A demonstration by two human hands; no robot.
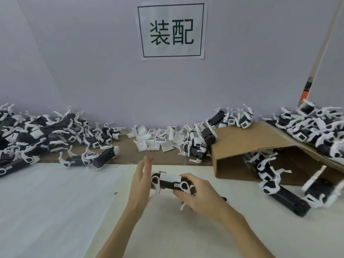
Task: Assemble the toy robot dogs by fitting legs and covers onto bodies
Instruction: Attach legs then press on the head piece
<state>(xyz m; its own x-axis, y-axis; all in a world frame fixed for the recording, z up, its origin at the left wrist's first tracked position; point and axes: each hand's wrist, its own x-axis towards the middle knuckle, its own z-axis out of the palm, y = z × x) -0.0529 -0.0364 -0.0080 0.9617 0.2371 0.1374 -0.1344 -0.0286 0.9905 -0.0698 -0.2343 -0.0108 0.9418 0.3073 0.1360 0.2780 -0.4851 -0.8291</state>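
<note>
A black toy dog body [168,183] with white legs and a white cover on top lies above the white foam mat, near the middle of the view. My right hand [195,194] grips its right end, fingers curled round it. My left hand [138,181] is beside its left end with fingers straight and slightly blurred; whether it touches the body I cannot tell. A heap of white covers [158,139] with barcode labels lies at the back centre.
A pile of black-and-white dog bodies [46,133] fills the back left. A tipped cardboard box [242,146] at the right holds and carries more dogs [316,127]. Loose dogs [290,194] lie on the mat at right. A paper sign [172,31] hangs on the wall.
</note>
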